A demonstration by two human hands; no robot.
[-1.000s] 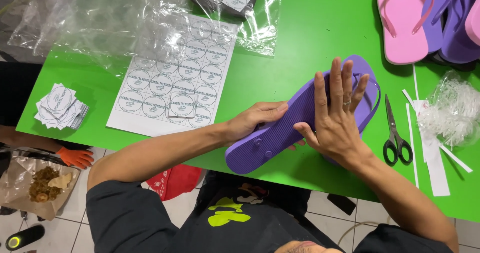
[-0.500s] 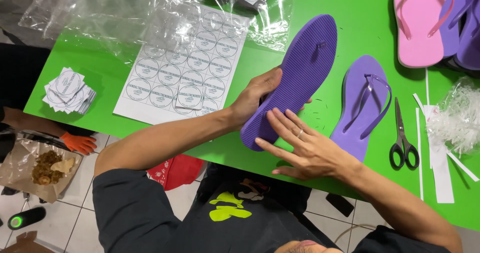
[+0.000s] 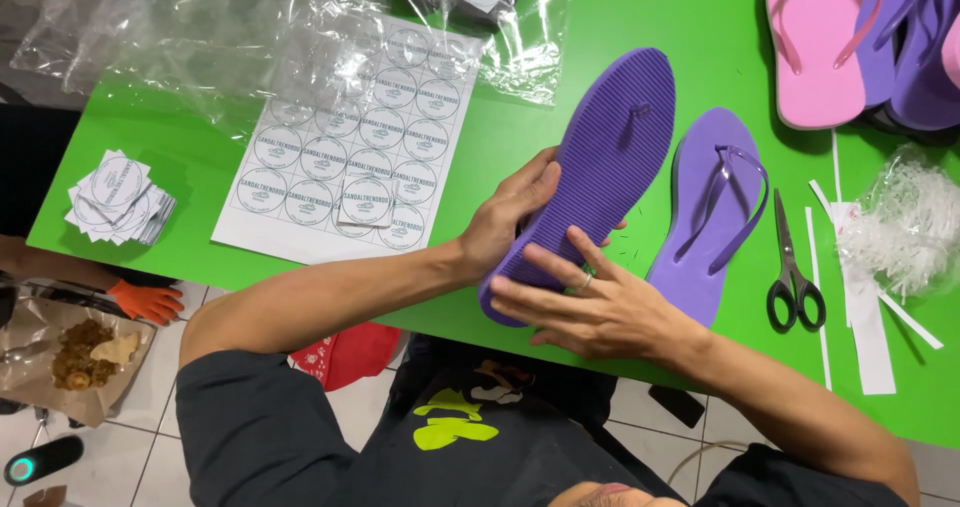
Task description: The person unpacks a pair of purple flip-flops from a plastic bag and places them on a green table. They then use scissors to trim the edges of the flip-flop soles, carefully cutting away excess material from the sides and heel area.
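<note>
Since half a second ago the right hand has slid up onto the heel of the upturned purple flip-flop, where earlier it lay just below it; the sandal itself has barely shifted. Going left to right across the green table: a small stack of cut round-printed labels lies near the left edge, crumpled clear plastic bags spread over the far left corner, and a white sheet of round stickers sits beside them, one loose label resting on its lower part. The left hand grips the upturned sandal by its left side near the heel, fingers curled round the edge and thumb lying along it. That sandal lies sole-up near the front edge, toe pointing to the far side, heel overhanging the front edge. The right hand rests flat on the heel end, fingers spread and pressed on the ribbed sole, a ring on one finger. Just beside it, strap-up, lies the second purple flip-flop, the two almost touching. Black-handled scissors lie closed to its right, then white paper strips and a clump of clear plastic fasteners. Pink and purple flip-flops are piled at the far right corner.
</note>
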